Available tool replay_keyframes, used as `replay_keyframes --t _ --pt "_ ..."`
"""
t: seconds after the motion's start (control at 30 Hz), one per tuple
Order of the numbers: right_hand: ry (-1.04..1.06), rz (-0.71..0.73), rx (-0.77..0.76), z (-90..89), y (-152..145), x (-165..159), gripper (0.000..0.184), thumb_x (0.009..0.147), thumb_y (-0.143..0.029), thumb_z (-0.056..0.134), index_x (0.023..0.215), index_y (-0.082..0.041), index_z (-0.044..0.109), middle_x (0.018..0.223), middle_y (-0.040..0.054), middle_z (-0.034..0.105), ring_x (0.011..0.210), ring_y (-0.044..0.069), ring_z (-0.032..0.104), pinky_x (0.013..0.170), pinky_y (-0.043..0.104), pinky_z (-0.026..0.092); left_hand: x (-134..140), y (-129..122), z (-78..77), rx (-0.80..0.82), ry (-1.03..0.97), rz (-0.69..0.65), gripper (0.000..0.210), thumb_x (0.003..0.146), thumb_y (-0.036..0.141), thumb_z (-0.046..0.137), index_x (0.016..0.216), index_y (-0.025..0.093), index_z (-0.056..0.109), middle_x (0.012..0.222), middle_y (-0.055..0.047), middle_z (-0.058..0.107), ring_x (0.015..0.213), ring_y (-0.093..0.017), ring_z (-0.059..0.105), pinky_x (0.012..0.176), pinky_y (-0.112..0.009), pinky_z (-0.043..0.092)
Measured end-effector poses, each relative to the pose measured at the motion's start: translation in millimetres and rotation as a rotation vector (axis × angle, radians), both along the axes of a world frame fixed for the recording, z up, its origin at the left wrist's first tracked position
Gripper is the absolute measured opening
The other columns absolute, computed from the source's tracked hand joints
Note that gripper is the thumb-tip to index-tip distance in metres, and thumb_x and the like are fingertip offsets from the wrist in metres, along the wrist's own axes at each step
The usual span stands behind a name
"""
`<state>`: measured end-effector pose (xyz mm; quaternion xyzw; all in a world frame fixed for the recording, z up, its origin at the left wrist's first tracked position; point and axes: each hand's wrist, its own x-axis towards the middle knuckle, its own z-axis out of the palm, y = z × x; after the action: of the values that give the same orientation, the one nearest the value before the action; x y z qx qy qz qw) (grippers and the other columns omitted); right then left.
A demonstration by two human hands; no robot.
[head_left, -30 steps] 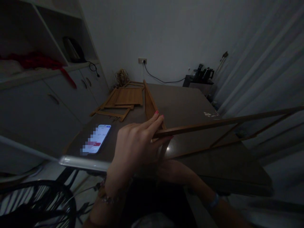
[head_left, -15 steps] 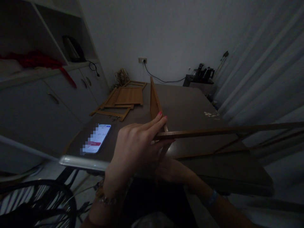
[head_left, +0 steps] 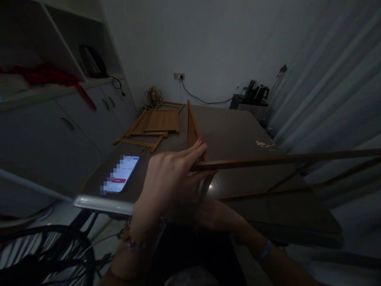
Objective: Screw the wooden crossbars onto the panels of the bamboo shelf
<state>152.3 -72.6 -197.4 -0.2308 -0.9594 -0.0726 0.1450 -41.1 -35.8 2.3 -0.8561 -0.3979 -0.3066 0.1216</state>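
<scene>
My left hand (head_left: 169, 178) is closed around the corner where an upright wooden panel (head_left: 193, 125) meets a long wooden frame (head_left: 268, 161). Its thumb is under the frame's bar and its fingers lie over the top, against the panel. The frame reaches far out to the right, and its lower bar runs along the table's near edge. Below that corner, in shadow, my right hand (head_left: 218, 214) has its fingers curled in near the frame's lower end. What those fingers hold, if anything, is hidden.
On the table (head_left: 226, 127), a phone (head_left: 126, 172) lies at left. Behind it are small metal parts (head_left: 145, 149) and flat wooden panels (head_left: 162, 120). White scraps (head_left: 264, 145) lie to the right. A black chair (head_left: 47, 254) stands at lower left, cabinets (head_left: 80, 103) beyond, curtain (head_left: 336, 79) at right.
The corner under my left hand has shifted slightly left, and the panel's top has tipped a little with it. The right hand stays almost where it was.
</scene>
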Motion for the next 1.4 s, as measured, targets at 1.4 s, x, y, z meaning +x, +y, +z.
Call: replay_keyframes --t 1.4 --pt "0.163 -0.038 -0.033 3.0 -18.8 -6.9 0.035 0.093 -0.056 0.049 0.084 -0.027 0.066 0.082 -0.0008 0.066 0.085 0.016 0.054 0.086 0.033 0.041 -2.4 12.9 -4.7 0.053 -0.045 -0.097 0.050 0.083 0.053 0.066 0.125 0.027 0.063 0.124 -0.002 0.068 0.090 -0.022 0.075 0.063 -0.028 0.054"
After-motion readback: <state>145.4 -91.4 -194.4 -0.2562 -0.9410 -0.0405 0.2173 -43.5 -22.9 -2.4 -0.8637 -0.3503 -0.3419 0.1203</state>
